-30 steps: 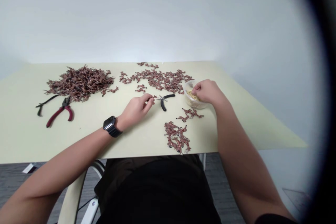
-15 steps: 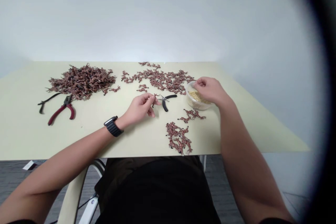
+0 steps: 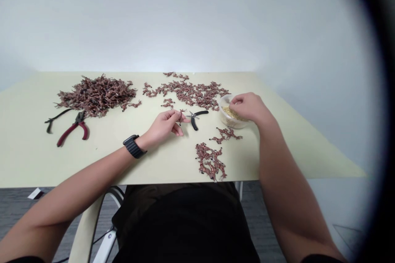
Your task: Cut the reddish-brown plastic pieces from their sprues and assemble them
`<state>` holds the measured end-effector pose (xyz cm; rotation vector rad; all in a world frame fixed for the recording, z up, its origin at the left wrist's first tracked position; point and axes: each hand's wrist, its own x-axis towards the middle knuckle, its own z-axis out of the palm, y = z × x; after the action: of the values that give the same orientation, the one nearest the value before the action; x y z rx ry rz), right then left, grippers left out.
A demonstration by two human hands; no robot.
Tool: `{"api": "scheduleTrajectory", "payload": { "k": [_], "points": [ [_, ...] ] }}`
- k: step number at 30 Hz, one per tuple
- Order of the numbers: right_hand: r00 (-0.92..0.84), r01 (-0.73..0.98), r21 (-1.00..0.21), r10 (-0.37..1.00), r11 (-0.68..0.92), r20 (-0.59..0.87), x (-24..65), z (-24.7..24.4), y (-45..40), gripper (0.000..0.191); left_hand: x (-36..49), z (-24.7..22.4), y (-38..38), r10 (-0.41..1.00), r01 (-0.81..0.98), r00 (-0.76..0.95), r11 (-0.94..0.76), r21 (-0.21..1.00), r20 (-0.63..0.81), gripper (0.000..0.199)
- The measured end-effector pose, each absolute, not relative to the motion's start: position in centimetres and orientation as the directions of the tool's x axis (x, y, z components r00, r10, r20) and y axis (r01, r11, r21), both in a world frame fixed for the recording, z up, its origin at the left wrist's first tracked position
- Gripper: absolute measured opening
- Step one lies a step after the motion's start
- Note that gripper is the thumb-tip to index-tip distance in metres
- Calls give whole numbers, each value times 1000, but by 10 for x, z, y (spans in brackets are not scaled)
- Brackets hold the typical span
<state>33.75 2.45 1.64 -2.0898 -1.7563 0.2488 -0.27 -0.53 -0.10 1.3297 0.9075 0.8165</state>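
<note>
My left hand [image 3: 163, 125] holds a small reddish-brown metal charm [image 3: 181, 116] between thumb and fingertips, just left of small black-handled pliers [image 3: 195, 117]. My right hand [image 3: 248, 107] curls over a clear plastic tub [image 3: 226, 117] of tiny golden pieces. Its fingertips are at the tub's far side, and I cannot tell if they pinch anything. Near the tub lie two loose clusters of brown charms [image 3: 210, 161]. A black watch [image 3: 134, 146] sits on my left wrist.
A large heap of brown charms [image 3: 97, 96] and a scattered band of them [image 3: 185, 92] lie across the far part of the pale green table [image 3: 37, 160]. Red-handled pliers [image 3: 74, 129] and black-handled pliers [image 3: 57, 117] lie at the left.
The view has levelled slightly. My left hand has turned a little, with the charm still in its fingertips. My right hand has shifted slightly right, toward the tub's far side.
</note>
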Motion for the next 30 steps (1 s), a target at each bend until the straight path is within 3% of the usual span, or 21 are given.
{"api": "scheduleTrajectory", "payload": {
  "k": [3,7,12,15,20,30],
  "points": [
    [218,890,-430,969,-149,116,338,18,25,12,-2,-1,-6,893,14,441,89,996,-86,35],
    [230,759,-639,969,-125,85,330,26,18,21,-2,-2,-5,883,-26,463,102,994,-78,36],
    [2,554,-828,994,91,110,288,41,-8,39,0,-1,-9,865,-160,498,162,974,-62,34],
    [-149,500,-855,986,138,72,258,42,-20,39,2,2,-12,857,-225,512,200,954,-59,32],
    [-226,541,-822,972,177,61,231,33,-22,29,4,1,-11,875,-246,482,178,953,-39,32],
    [-310,526,-832,951,174,3,219,18,-19,29,6,-3,-10,920,-69,382,-65,996,86,30]
  ]
}}
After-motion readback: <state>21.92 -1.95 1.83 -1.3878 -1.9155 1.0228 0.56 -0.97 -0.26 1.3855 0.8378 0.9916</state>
